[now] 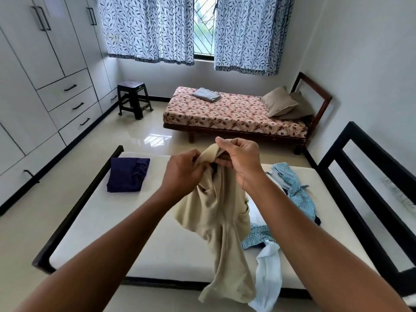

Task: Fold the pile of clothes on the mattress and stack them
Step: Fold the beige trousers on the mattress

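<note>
A beige garment (221,224) hangs in the air above the white mattress (126,221). My left hand (183,171) and my right hand (242,162) both pinch its top edge close together, and the cloth droops past the mattress's near edge. One folded dark navy garment (128,174) lies flat at the far left of the mattress. To the right lies an unfolded heap: a teal patterned cloth (295,194) and a pale blue cloth (269,273) that trails over the near edge.
A black bed frame (369,199) rises on the right side of the mattress. Beyond a strip of shiny floor stands a second bed (234,113) with pillows and a folded grey cloth. A dark stool (132,97) and white wardrobes (33,86) are at the left.
</note>
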Available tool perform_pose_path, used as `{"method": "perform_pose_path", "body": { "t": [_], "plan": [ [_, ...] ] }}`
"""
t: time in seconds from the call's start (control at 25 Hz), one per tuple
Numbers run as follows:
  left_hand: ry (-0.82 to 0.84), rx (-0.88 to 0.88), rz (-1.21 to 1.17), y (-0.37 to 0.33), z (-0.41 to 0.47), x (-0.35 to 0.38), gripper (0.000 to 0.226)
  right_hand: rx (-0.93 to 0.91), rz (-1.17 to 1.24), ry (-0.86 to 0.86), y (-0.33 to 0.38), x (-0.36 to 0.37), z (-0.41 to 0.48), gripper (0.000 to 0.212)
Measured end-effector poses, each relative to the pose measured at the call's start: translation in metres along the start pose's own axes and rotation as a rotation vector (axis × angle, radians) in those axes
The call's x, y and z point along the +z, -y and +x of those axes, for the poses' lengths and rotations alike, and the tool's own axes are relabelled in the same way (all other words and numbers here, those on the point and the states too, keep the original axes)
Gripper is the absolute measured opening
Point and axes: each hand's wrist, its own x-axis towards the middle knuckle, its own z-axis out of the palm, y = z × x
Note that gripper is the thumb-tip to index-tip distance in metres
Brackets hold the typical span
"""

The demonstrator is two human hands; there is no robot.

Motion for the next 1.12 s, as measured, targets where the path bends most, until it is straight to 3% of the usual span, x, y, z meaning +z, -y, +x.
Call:
{"method": "perform_pose_path", "body": {
  "t": [0.12, 0.2, 0.32, 0.44, 0.52, 0.68, 0.76, 0.84, 0.92, 1.0, 1.08, 1.12],
  "plan": [
    [0.01, -0.186, -0.314, 0.007, 0.012, -0.001, 0.014, -0.141, -0.226, 0.032, -0.007, -0.022, 0.003, 0.017],
    [0.014, -0.303, -0.565, 0.004, 0.017, -0.003, 0.018, -0.176, -0.476, 0.016, -0.027, -0.035, -0.002, 0.029],
    [0.04, -0.33, -0.663, 0.006, 0.018, 0.001, 0.021, -0.116, -0.693, 0.15, -0.055, -0.04, -0.015, 0.049],
    [0.03, -0.357, -0.676, 0.02, 0.012, 0.003, 0.026, 0.027, -0.651, 0.285, -0.066, -0.045, -0.011, 0.025],
    [-0.003, -0.36, -0.623, 0.037, 0.007, -0.007, 0.032, 0.07, -0.578, 0.258, -0.067, -0.053, -0.004, 0.016],
    [-0.153, -0.364, -0.368, 0.067, -0.011, -0.034, 0.045, -0.104, -0.386, -0.045, -0.072, -0.063, 0.012, 0.014],
    [-0.113, -0.426, -0.216, 0.08, -0.025, -0.043, 0.05, -0.182, -0.361, -0.087, -0.074, -0.052, 0.016, 0.012],
    [0.148, -0.577, -0.169, 0.089, -0.034, -0.053, 0.043, -0.233, -0.359, -0.031, -0.073, -0.037, 0.016, 0.013],
    [0.408, -0.619, 0.121, 0.09, -0.036, -0.065, 0.027, -0.277, -0.398, 0.108, -0.071, -0.024, 0.013, 0.013],
    [0.363, -0.422, 0.39, 0.081, -0.031, -0.065, 0.051, -0.302, -0.436, 0.259, -0.071, -0.016, 0.01, 0.012],
    [0.315, -0.253, 0.321, 0.058, -0.022, -0.053, 0.066, -0.318, -0.451, 0.358, -0.068, -0.011, 0.008, 0.013],
    [0.329, -0.196, 0.299, 0.048, -0.017, -0.047, 0.056, -0.329, -0.453, 0.388, -0.064, -0.01, 0.008, 0.012]
  ]
}}
